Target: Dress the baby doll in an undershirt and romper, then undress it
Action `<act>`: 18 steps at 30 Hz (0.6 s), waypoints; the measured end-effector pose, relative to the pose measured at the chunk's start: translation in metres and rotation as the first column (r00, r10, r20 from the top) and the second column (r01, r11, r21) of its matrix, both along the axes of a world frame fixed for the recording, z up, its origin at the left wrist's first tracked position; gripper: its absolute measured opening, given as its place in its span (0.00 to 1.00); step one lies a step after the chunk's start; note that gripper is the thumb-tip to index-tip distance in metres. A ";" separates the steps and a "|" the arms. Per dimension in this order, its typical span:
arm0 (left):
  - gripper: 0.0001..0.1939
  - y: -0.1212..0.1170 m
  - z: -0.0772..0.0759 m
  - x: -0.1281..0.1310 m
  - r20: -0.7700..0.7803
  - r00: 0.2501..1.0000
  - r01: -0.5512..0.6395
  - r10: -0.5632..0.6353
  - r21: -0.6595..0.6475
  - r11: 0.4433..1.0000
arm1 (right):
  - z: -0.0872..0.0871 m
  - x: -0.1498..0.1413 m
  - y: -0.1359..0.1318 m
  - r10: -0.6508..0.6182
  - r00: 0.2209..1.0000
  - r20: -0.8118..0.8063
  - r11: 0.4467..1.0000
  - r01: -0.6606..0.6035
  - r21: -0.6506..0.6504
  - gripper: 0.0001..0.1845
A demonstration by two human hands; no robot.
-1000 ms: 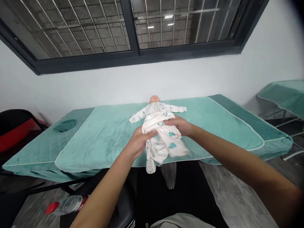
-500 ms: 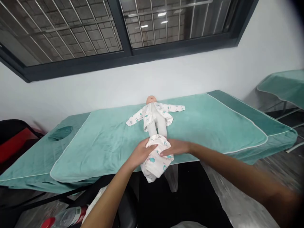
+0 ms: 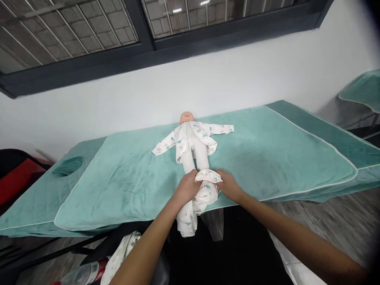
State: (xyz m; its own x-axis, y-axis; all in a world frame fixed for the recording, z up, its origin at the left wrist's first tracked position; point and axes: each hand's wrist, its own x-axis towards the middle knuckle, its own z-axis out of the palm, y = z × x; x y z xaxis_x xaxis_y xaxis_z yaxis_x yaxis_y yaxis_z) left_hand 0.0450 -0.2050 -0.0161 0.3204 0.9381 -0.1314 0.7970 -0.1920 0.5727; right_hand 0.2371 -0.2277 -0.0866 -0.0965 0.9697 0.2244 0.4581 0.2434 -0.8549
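On a green-covered bed lies a baby doll (image 3: 193, 144) on its back, head toward the wall, arms in an open white patterned jacket (image 3: 181, 143). My left hand (image 3: 187, 185) and my right hand (image 3: 230, 184) grip the two sides of the waistband of small patterned baby pants (image 3: 204, 194). The waistband is at the doll's lower legs, and the feet are hidden by the cloth. One pant leg hangs over the bed's front edge. Both hands are closed, with thumbs near the waistband.
The bed (image 3: 118, 178) has a green cover and a face hole (image 3: 68, 166) at its left end. A white wall and barred window stand behind. At lower left are a plastic bottle (image 3: 84, 273) and a patterned white cloth (image 3: 121, 253). A black and red chair (image 3: 18, 178) stands left.
My hands have moved apart to the sides of the waistband, stretching it across. The bunched pants have unfolded, with a leg hanging lower. The view has tilted down slightly.
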 end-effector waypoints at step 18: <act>0.10 0.037 0.002 0.021 0.631 0.736 -0.130 0.243 -0.220 0.967 | 0.007 0.015 0.055 -0.107 0.926 -0.361 0.994 0.097 -0.044 0.09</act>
